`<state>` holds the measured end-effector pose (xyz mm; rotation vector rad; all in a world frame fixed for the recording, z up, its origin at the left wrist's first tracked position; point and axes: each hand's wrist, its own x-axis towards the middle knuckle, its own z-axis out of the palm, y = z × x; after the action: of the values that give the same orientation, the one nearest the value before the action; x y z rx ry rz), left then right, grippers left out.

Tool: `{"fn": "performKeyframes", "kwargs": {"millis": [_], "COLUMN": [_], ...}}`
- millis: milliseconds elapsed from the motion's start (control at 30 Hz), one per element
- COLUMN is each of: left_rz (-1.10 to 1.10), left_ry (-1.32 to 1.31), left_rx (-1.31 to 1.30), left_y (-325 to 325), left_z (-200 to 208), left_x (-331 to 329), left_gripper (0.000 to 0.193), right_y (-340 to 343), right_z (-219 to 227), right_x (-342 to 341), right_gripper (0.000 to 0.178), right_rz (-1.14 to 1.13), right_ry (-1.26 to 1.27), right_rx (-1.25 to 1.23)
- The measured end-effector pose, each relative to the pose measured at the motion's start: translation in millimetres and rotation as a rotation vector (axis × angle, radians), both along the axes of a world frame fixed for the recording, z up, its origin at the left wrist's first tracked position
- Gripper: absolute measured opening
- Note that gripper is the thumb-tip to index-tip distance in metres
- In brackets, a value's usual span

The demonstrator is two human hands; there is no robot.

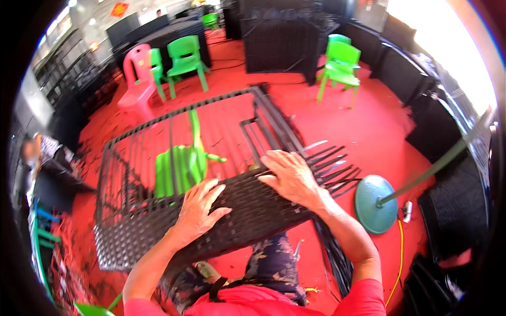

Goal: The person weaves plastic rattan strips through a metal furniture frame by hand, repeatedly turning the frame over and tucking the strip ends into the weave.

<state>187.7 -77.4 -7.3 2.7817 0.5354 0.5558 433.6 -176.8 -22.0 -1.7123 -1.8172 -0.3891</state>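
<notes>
directly beneath the fingers (279,160) lies black wickerwork (247,210)

Left hand (197,211): we spread it over the woven frame (250,203)
Right hand (291,178): ours, near its right edge

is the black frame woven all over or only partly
Only partly: the black frame has weave along its near side, but red floor shows through its open far side.
</notes>
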Motion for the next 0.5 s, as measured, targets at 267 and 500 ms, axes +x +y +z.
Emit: {"fn": "performKeyframes", "kwargs": {"millis": [267, 500], "left_rz": [0.271, 0.309], "left_ry": [0.118, -0.012], "left_rx": [0.129, 0.128], "left_y": [20, 13], "left_z": [0, 4], "left_x": [-82, -97], "left_gripper": [0.045, 0.054], "right_y": [-7, 15], "right_z": [-9, 0], "right_x": [-11, -60], "right_gripper": [0.028, 0.040], "right_rz": [-0.141, 0.074], "right_ry": [-0.068, -0.044], "right_rx": [-0.098, -0.180]}}
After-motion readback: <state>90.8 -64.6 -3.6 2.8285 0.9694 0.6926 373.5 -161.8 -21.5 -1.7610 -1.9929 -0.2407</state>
